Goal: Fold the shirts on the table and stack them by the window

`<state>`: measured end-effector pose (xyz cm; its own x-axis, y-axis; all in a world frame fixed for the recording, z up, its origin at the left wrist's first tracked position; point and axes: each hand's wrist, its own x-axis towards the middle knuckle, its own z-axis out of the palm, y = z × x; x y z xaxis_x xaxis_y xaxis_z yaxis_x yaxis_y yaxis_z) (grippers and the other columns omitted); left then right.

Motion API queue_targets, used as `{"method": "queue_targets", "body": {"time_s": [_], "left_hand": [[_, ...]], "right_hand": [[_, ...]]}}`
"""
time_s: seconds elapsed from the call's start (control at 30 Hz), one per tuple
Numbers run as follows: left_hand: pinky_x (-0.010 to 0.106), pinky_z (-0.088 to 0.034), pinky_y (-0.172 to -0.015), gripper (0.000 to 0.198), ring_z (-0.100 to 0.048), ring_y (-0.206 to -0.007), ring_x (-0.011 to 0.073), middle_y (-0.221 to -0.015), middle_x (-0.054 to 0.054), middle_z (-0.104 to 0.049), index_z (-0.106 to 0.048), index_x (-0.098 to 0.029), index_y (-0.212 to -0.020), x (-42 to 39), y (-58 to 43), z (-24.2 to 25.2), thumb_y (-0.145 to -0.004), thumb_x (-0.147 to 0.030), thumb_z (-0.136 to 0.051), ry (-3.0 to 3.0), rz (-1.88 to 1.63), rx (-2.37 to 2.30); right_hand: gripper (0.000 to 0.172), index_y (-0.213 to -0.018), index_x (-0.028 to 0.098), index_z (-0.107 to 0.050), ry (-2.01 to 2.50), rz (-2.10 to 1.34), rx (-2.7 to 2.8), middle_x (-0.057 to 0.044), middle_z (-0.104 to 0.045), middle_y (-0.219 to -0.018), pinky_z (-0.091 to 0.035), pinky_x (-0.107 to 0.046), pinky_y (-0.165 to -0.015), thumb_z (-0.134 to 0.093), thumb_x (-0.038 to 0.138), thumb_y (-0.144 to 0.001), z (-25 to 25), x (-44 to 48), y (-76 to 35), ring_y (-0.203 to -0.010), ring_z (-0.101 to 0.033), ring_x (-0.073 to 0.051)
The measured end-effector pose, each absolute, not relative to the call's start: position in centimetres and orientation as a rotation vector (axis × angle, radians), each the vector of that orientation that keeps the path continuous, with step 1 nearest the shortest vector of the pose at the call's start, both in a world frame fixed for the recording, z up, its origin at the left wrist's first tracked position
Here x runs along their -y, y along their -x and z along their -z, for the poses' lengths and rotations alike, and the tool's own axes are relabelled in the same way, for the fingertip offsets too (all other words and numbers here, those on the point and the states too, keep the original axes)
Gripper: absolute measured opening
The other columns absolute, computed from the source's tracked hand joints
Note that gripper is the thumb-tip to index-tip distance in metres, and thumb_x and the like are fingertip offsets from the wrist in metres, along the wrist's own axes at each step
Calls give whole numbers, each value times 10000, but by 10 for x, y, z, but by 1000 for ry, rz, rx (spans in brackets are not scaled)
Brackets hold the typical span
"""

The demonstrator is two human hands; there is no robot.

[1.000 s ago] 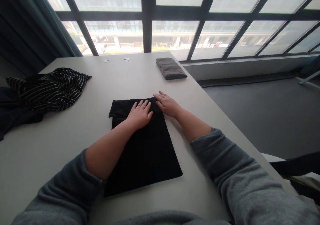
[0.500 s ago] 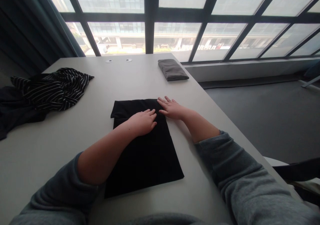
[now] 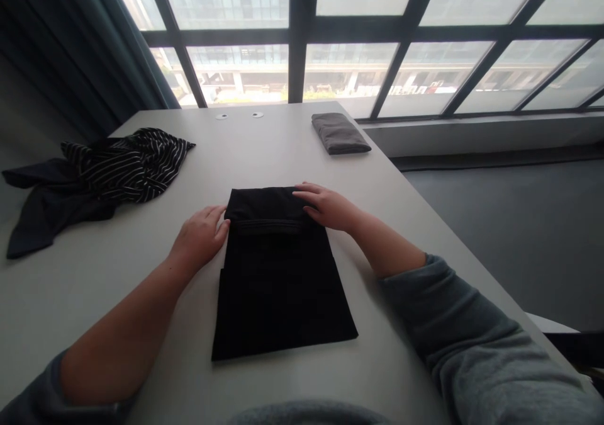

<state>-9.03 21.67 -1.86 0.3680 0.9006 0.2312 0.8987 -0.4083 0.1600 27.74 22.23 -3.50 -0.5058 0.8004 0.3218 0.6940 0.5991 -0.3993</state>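
A flat, folded piece of black cloth [image 3: 283, 299] lies before me, its far end turned over toward me in a thicker band. A seamed edge crosses the band's near side. My left hand [image 3: 201, 236] rests at the left edge of that band, fingertips and thumb touching its side, thumb apart from the fingers. On the band's far right corner lies my right hand [image 3: 328, 206], open, with its fingers stretched over the cloth. Neither hand is closed around anything.
The white table [image 3: 264, 154] carries a crumpled black-and-white striped garment [image 3: 141, 167] and dark cloth [image 3: 56, 204] at left. A folded grey cloth [image 3: 340, 134] sits near the far right edge. Two round grommets [image 3: 257, 115] are at the back, before windows.
My left hand has moved from the top of the black cloth out to its left edge. The band's left end now lies straighter. My right hand stays at the right corner.
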Motion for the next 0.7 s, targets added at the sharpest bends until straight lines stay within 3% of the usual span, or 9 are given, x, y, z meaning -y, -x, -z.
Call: {"method": "queue_targets", "body": {"time_s": [0.17,0.3,0.4,0.7], "left_hand": [[424,-580,-971,411,-748,-1049,288,-1142,85,-799,-678,-208,-1307,-205,96,24,-959,-378,-540,-2248,-593,-1780],[382,-571,-891,293,-737,-969,266,-1051,64,-789,-720,-225,-1164,-217,92,27,-943,-367,-590,-2232,-664,-1774],[374,-557,-857,300,-719,-957,271,-1031,65,-773,-702,-224,-1169,-226,89,34,-912,-366,-641,-2225,-674,-1815],[318,-545,-827,157,-739,-865,217,-922,28,-790,-702,-235,-1011,-235,74,37,-858,-240,-668,-1892,-982,-1679]], "right_hand": [[409,-1371,253,-717,1042,-290,2457,-107,-626,-1501,-463,-515,-1208,-555,208,-999,27,-210,-250,-1456,-526,-307],[423,-1378,249,-714,998,-229,2551,-124,-672,-1411,-500,-509,-1141,-691,275,-956,10,-200,-220,-1325,-598,-331],[489,-1397,235,-699,1063,-175,2658,-137,-686,-1363,-505,-493,-1095,-760,251,-911,4,-196,-195,-1254,-622,-339],[439,-1385,194,-681,1158,-177,2681,-131,-704,-1275,-491,-409,-1002,-694,172,-947,14,-203,-180,-1136,-673,-287]]}}
